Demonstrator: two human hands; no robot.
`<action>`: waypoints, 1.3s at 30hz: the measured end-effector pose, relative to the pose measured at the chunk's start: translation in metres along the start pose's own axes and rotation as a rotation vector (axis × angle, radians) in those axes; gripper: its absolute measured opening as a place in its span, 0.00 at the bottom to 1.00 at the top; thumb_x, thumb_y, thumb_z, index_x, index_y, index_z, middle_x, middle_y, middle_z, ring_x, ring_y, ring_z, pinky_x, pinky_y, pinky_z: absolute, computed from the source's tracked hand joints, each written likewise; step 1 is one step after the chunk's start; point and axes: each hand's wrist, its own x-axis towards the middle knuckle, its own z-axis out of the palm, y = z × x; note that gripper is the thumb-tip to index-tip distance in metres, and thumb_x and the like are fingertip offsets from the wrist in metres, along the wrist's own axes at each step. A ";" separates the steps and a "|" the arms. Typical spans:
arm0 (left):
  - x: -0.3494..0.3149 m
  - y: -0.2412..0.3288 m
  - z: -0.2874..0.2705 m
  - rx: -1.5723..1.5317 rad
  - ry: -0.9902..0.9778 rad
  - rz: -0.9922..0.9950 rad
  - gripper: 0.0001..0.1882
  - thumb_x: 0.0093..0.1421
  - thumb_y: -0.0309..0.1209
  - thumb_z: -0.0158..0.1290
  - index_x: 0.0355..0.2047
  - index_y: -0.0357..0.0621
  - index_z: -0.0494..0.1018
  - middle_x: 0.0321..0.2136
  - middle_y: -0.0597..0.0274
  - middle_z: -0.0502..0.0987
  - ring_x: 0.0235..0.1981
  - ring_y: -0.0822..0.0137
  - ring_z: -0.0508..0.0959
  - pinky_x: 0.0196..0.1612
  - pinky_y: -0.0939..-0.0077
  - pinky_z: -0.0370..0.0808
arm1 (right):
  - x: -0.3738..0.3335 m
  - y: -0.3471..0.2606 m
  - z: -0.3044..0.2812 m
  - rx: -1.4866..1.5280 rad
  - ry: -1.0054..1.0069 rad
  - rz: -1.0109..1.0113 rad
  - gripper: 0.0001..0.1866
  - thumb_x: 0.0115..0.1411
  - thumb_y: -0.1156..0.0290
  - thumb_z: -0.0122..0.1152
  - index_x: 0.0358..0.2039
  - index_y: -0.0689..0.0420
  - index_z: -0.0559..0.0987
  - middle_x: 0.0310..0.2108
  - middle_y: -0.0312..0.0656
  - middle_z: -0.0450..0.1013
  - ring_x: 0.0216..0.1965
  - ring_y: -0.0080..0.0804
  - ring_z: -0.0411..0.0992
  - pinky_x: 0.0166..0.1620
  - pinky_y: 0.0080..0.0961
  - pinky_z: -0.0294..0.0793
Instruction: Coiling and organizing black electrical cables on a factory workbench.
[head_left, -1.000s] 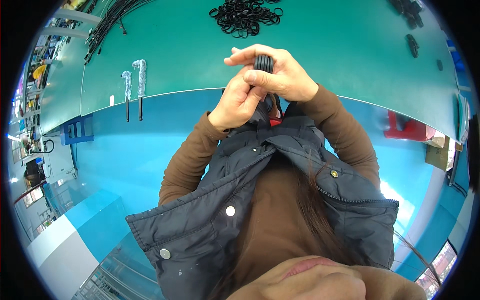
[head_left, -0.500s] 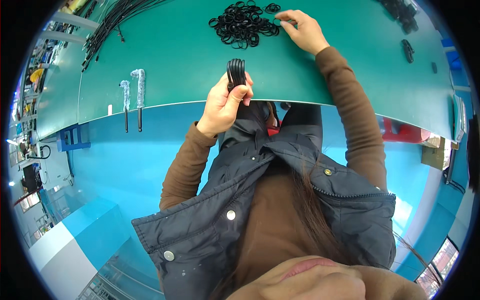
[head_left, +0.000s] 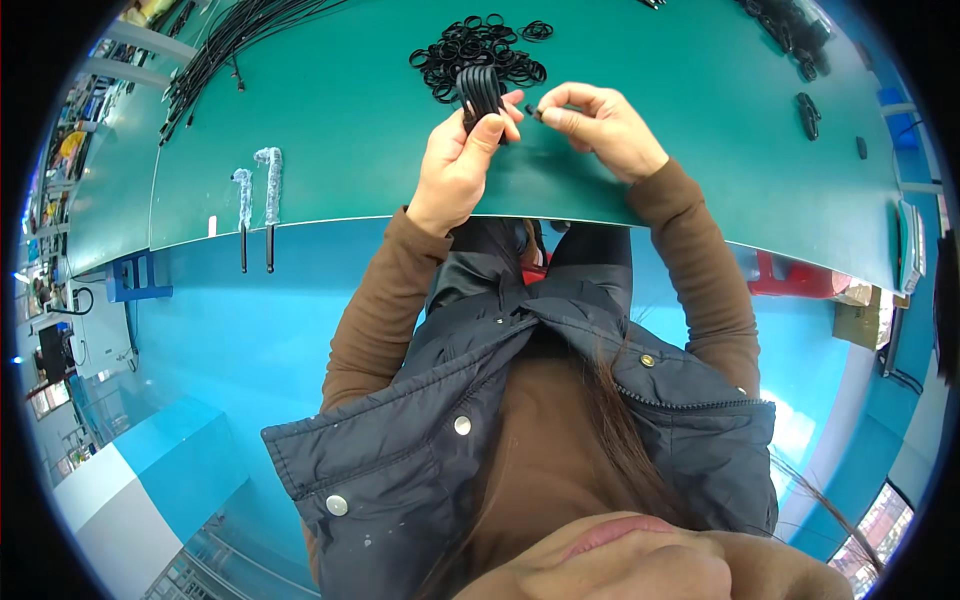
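Note:
My left hand (head_left: pixel 453 178) is closed around a black cable (head_left: pixel 481 88) folded into a flat, several-strand bundle, its loops standing up above the thumb. Just to the right, my right hand (head_left: pixel 608 132) pinches a small black band (head_left: pixel 534 112) between thumb and fingertips. A narrow gap separates the band from the bundle. Directly beyond both hands lies a pile of loose black bands (head_left: pixel 465 45), partly hidden by the cable bundle. A smaller cluster of bands (head_left: pixel 537 31) sits at its right.
Long black cables (head_left: pixel 215 60) are spread over the far left of the green table (head_left: pixel 350 130). Two black rods with film-wrapped L-shaped ends (head_left: pixel 270 190) overhang its front edge. Several bundled black cables (head_left: pixel 785 35) lie far right, with another black bundle (head_left: pixel 808 117) nearer.
My right hand has come away from the pile, moving nearer and left toward the cable with a band in its fingers. My left hand has raised the cable bundle away from me.

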 end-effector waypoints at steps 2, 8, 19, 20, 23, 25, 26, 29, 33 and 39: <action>0.002 0.000 0.007 -0.084 0.018 -0.046 0.12 0.67 0.33 0.46 0.32 0.37 0.70 0.39 0.57 0.70 0.38 0.64 0.74 0.34 0.80 0.73 | -0.005 0.002 0.004 0.006 -0.003 -0.027 0.06 0.60 0.69 0.59 0.34 0.58 0.78 0.26 0.31 0.70 0.23 0.13 0.60 0.26 0.08 0.60; -0.005 0.009 0.008 -0.423 0.052 -0.265 0.12 0.68 0.35 0.46 0.33 0.38 0.70 0.39 0.58 0.70 0.34 0.68 0.72 0.27 0.84 0.69 | -0.013 0.022 0.008 0.304 -0.146 -0.017 0.04 0.59 0.72 0.58 0.31 0.59 0.77 0.27 0.35 0.73 0.22 0.15 0.62 0.24 0.09 0.61; -0.026 0.004 0.004 -0.419 0.019 -0.412 0.11 0.67 0.34 0.47 0.34 0.38 0.70 0.34 0.59 0.71 0.29 0.73 0.70 0.25 0.84 0.67 | -0.037 0.013 0.012 0.134 -0.542 0.158 0.14 0.57 0.77 0.57 0.46 0.58 0.78 0.27 0.39 0.75 0.18 0.16 0.64 0.20 0.08 0.61; -0.029 0.002 0.003 -0.394 0.033 -0.413 0.10 0.67 0.34 0.47 0.34 0.38 0.70 0.33 0.59 0.71 0.29 0.73 0.70 0.25 0.84 0.67 | -0.038 0.012 0.010 0.006 -0.541 0.141 0.18 0.57 0.77 0.58 0.49 0.57 0.77 0.27 0.40 0.75 0.18 0.16 0.64 0.20 0.08 0.61; -0.029 0.009 -0.003 -0.311 0.025 -0.452 0.11 0.67 0.33 0.46 0.33 0.39 0.69 0.35 0.58 0.70 0.29 0.72 0.69 0.25 0.84 0.67 | -0.043 0.010 -0.006 -0.251 -0.397 -0.014 0.21 0.55 0.77 0.59 0.51 0.54 0.76 0.27 0.38 0.76 0.18 0.19 0.66 0.20 0.12 0.63; -0.028 0.013 -0.006 -0.222 0.014 -0.492 0.11 0.68 0.33 0.45 0.32 0.39 0.69 0.36 0.56 0.69 0.29 0.72 0.69 0.26 0.83 0.67 | -0.043 0.008 -0.013 -0.501 -0.245 -0.175 0.25 0.54 0.77 0.60 0.54 0.52 0.75 0.27 0.36 0.77 0.19 0.21 0.68 0.20 0.15 0.65; -0.028 0.014 -0.006 -0.222 0.013 -0.492 0.11 0.68 0.33 0.45 0.32 0.39 0.69 0.36 0.56 0.69 0.29 0.72 0.69 0.26 0.83 0.67 | -0.042 0.003 -0.012 -0.501 -0.243 -0.175 0.25 0.54 0.77 0.60 0.54 0.52 0.75 0.27 0.36 0.77 0.19 0.21 0.68 0.20 0.15 0.65; -0.027 0.016 -0.003 -0.069 -0.182 -0.588 0.10 0.67 0.32 0.46 0.31 0.38 0.69 0.35 0.56 0.70 0.28 0.72 0.69 0.26 0.83 0.67 | -0.032 -0.028 -0.011 -0.839 -0.180 -0.413 0.25 0.53 0.76 0.62 0.53 0.52 0.75 0.28 0.36 0.77 0.21 0.23 0.71 0.21 0.20 0.68; -0.020 0.025 0.004 0.093 -0.334 -0.578 0.10 0.66 0.30 0.45 0.30 0.38 0.70 0.27 0.60 0.70 0.24 0.73 0.68 0.26 0.83 0.67 | -0.023 -0.040 0.004 -1.097 -0.277 -0.470 0.25 0.52 0.75 0.64 0.52 0.55 0.74 0.30 0.38 0.78 0.23 0.26 0.73 0.24 0.18 0.71; -0.027 0.029 0.003 -0.136 -0.372 -0.446 0.09 0.66 0.31 0.45 0.32 0.38 0.69 0.31 0.56 0.70 0.26 0.70 0.68 0.27 0.83 0.66 | -0.004 -0.031 0.002 -0.444 -0.535 0.044 0.22 0.55 0.72 0.64 0.50 0.58 0.72 0.33 0.43 0.78 0.27 0.31 0.77 0.28 0.16 0.75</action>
